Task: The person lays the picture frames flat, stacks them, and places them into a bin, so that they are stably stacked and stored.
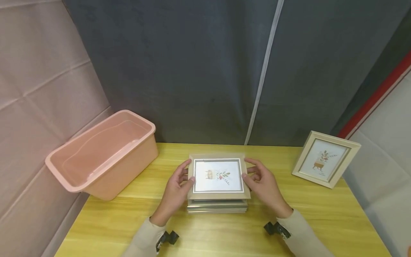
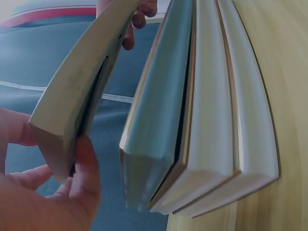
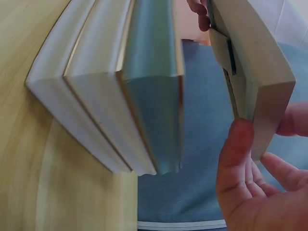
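Observation:
A light wooden picture frame (image 1: pixel 190 184) with a plant picture lies between both hands, lifted above a stack of frames (image 1: pixel 217 207). My left hand (image 1: pixel 173 192) grips its left edge, thumb on the near face and fingers beyond the rim. On the opposite edge my right hand (image 1: pixel 264 185) pinches in much the same way. In the left wrist view the held frame (image 2: pixel 77 72) appears edge-on, apart from the stack (image 2: pixel 207 106). The right wrist view shows a backing tab on the held frame (image 3: pixel 269 62); the stacked frames (image 3: pixel 110 77) have whitish and bluish sides.
A pink plastic tub (image 1: pixel 120 175) stands at the table's left back. Another picture frame (image 1: pixel 330 184), with a similar plant print, leans upright at the right. A dark curtain (image 1: pixel 186 71) hangs behind the yellow wood table (image 1: pixel 154 217).

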A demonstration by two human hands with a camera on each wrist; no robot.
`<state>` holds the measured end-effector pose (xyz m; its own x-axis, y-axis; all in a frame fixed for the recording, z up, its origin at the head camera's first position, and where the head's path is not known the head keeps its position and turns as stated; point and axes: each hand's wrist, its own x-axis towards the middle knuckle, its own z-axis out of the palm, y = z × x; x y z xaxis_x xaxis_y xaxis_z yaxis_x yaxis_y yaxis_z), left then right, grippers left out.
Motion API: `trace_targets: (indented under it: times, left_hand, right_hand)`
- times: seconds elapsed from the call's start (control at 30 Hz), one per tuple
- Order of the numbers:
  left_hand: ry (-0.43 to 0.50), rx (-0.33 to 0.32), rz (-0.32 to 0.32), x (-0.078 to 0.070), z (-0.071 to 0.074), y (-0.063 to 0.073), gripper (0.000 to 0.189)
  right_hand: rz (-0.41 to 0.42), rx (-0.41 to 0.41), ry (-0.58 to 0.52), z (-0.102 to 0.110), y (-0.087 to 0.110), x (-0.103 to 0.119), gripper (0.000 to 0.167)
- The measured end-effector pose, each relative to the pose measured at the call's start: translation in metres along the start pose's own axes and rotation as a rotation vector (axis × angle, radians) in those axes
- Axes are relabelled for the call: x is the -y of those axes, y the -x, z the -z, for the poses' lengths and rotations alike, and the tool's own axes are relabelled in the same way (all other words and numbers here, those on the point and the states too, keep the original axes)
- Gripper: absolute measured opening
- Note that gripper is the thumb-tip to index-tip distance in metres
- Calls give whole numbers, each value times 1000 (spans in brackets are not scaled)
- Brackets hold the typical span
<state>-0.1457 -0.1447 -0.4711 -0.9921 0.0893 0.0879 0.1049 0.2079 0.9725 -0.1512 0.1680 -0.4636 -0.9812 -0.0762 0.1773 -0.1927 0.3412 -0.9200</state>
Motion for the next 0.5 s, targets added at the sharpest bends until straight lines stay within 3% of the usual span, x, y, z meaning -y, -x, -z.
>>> trace_targets:
  times: [0.2, 0.5]
  left_hand:
    - [-156, -5, 7, 0, 0, 2, 64]
    - [-266, -27, 10, 4, -2, 3, 60]
  right_hand:
    - [-23, 32, 7, -3, -4, -8, 53]
    - [-83, 69, 30, -9, -7, -16, 53]
